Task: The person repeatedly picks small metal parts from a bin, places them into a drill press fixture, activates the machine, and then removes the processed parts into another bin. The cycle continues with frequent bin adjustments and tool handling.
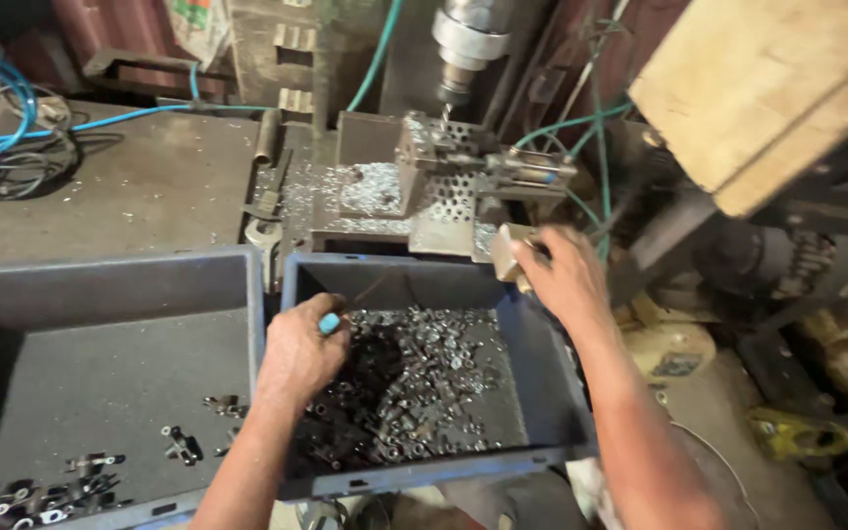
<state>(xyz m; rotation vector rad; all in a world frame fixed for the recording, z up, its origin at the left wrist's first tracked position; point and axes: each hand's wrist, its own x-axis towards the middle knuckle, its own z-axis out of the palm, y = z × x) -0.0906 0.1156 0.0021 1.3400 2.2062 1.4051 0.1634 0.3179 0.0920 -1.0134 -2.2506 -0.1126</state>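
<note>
Grimy workshop desk [130, 186]: my left hand [298, 348] digs in the parts bin [532, 393], grip closed round a blue-tipped tool [330, 322]. Right hand [566, 275] clasps the metal block [504, 250] by the drill [463, 49]; next, I judge, a part gets loaded.

the left hand [298, 355] hides most of a blue-tipped tool [330, 322], and the grey bin [100, 285] is cut off at the frame's left edge.

Blue hoses [12, 88], wrench [265, 218], wooden board [768, 88] beyond.
</note>
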